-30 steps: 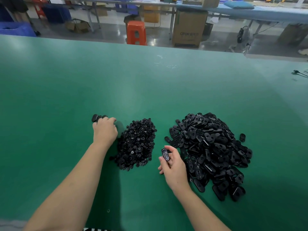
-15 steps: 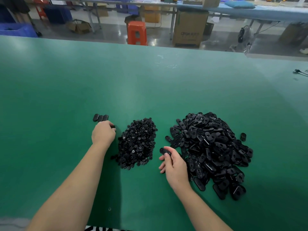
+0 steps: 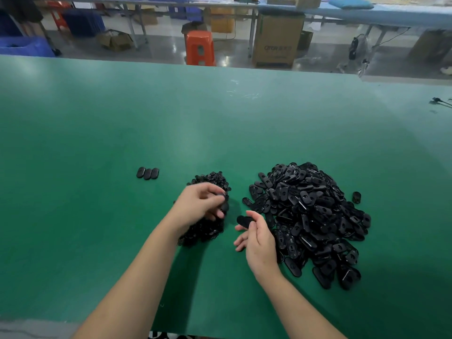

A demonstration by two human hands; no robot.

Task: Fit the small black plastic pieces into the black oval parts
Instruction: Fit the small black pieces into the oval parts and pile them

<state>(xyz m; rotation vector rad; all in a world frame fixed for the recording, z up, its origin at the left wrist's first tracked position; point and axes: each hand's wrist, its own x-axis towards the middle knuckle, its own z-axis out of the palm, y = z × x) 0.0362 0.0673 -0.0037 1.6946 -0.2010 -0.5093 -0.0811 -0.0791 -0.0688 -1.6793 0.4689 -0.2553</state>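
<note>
A heap of small black plastic pieces (image 3: 210,182) lies on the green table (image 3: 97,133), partly hidden by my left hand (image 3: 198,204). That hand hovers over the heap and pinches one small black piece (image 3: 224,206) in its fingertips. To the right spreads a bigger heap of black oval parts (image 3: 310,216). My right hand (image 3: 256,238) holds one black oval part (image 3: 244,221) between thumb and fingers, close to the left hand. Three oval parts (image 3: 147,172) lie side by side in a row at the left.
One stray oval part (image 3: 356,197) lies just right of the big heap. Black cable ends (image 3: 440,102) reach in at the table's far right edge. Beyond the table stand an orange stool (image 3: 200,48) and a cardboard box (image 3: 277,40).
My left hand has left the row of three oval parts, moved right over the small-piece heap and now pinches a piece. My right hand keeps its oval part and has turned it flat.
</note>
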